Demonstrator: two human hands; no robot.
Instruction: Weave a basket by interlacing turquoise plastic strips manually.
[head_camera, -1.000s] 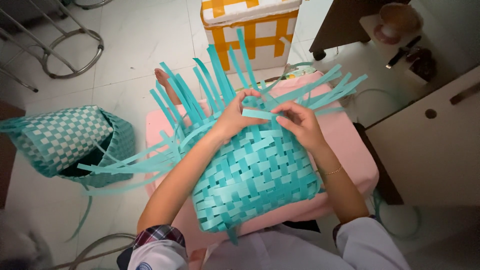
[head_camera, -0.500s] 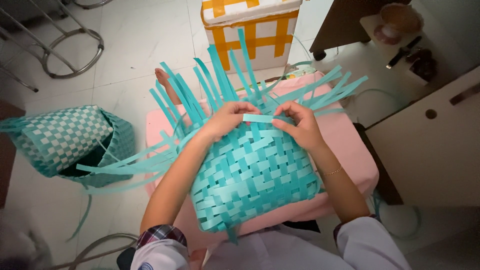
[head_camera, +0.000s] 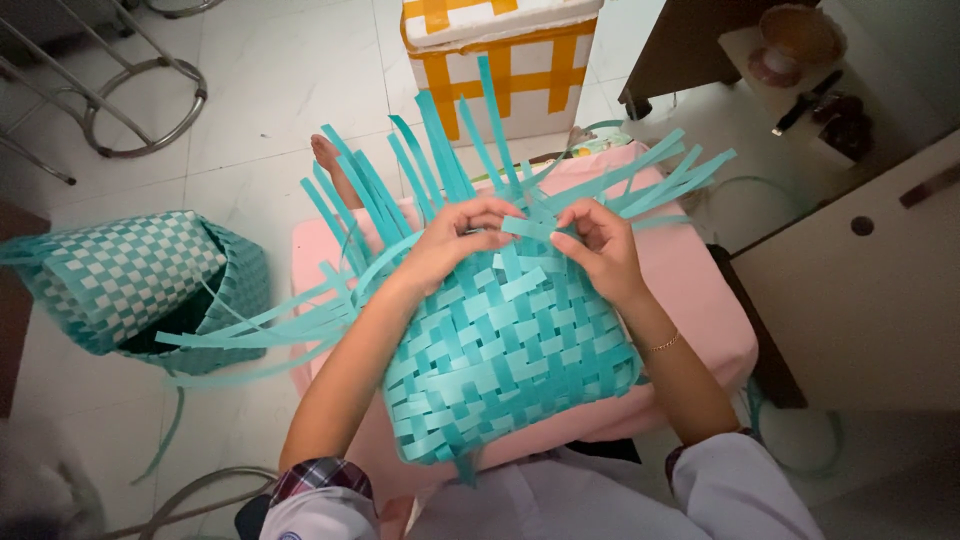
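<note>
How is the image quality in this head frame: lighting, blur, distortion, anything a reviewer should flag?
Head view: dim, cool indoor light; the woven teal panel and both hands, left hand and right hand, are sharp. Wide-angle bending at the edges; the lower-left corner is blurred. Soft glare on the floor tiles; the finished basket interior is in shadow.

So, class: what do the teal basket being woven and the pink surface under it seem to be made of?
Teal basket: probably flat plastic strapping, smooth and slightly glossy; the loose strips stand up stiffly and hold clean edges. Pink surface: looks like matte cloth or a padded cover, with soft, rounded corners; the exact material is unclear.
</note>
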